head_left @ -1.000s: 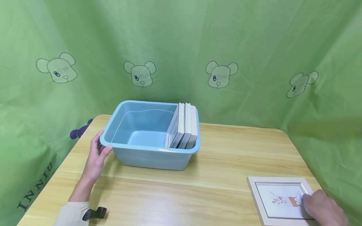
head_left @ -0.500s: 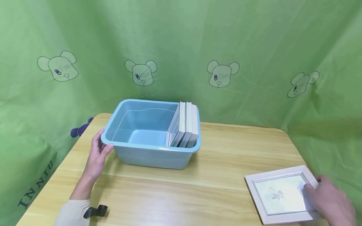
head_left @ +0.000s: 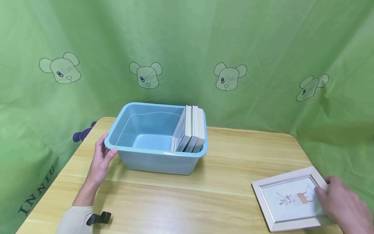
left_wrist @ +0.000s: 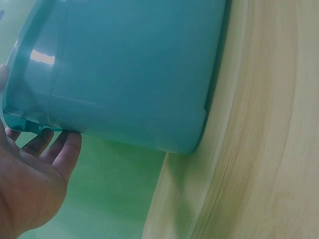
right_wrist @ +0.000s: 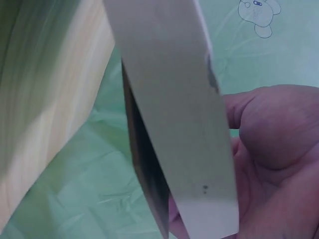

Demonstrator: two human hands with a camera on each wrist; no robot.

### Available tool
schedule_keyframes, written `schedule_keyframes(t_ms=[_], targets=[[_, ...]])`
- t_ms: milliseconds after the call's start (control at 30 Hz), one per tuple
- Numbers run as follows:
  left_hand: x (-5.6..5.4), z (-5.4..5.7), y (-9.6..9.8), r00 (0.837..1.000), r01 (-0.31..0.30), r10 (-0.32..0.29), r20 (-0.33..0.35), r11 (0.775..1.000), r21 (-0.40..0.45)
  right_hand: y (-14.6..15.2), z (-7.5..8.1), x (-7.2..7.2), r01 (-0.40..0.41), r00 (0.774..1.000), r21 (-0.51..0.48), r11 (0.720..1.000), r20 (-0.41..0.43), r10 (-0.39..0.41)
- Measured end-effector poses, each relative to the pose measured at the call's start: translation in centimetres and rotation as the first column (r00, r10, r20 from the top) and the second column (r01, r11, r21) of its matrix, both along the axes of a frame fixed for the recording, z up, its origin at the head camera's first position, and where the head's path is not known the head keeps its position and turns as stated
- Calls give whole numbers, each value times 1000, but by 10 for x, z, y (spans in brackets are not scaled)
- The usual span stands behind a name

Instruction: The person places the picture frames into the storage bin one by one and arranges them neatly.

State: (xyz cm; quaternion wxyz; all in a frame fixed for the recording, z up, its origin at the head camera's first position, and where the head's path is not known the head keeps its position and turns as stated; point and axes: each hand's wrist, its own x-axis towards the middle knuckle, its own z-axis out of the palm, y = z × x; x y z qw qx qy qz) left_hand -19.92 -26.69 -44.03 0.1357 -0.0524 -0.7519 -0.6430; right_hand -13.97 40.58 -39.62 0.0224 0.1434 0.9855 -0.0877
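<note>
A light-blue plastic basin [head_left: 157, 162] stands on the table at centre left in the head view. My left hand [head_left: 99, 165] holds its left rim corner, thumb at the front and fingers round the outside; the left wrist view shows the fingertips [left_wrist: 72, 144] beneath the rim. At the table's right side, my right hand [head_left: 344, 203] grips a white picture frame [head_left: 292, 198] by its right edge, thumb on the front. The frame is tilted, its right side raised, and its picture has an orange pot and leaf sprigs. The right wrist view shows the frame's thick side [right_wrist: 174, 114].
Several white frames [head_left: 193, 130] stand on edge against the basin's right wall, leaning together. The wooden table [head_left: 181, 201] has rounded back corners. A green curtain [head_left: 187, 39] with bear-head prints hangs behind and at both sides. A black strap device [head_left: 99, 219] sits on the left wrist.
My right hand has taken hold of the picture frame's right edge and lifted that side, turning the frame slightly. The left hand and the basin stay in place.
</note>
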Motion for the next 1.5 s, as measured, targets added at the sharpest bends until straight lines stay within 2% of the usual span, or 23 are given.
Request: schedule_keyframes(t_ms=[333,567,767,900,1100,1333,1500], targets=[[-1,1,-1,1000,9,-9,-18,1000,3,-10,10,3,-36,997,54,998,-66,39],[-1,0,-1,1000,6,-6,-24,1000,2,-18,23,2,-142,975,37,989,-164,147],[-1,0,-1,1000,2,-2,-25,1000,4,-34,37,4,-204,963,25,979,-177,205],[-1,0,-1,1000,2,-2,-25,1000,3,-47,47,5,-236,958,8,972,-165,234],[-1,1,-1,1000,5,-5,-25,1000,6,-64,58,3,-265,962,-33,964,-83,262],[-1,0,-1,1000,6,-6,-20,1000,9,-81,59,0,-300,954,-87,950,-28,298],[-1,-1,-1,1000,9,-9,-18,1000,-1,-91,58,-3,-316,948,-169,934,-15,318]])
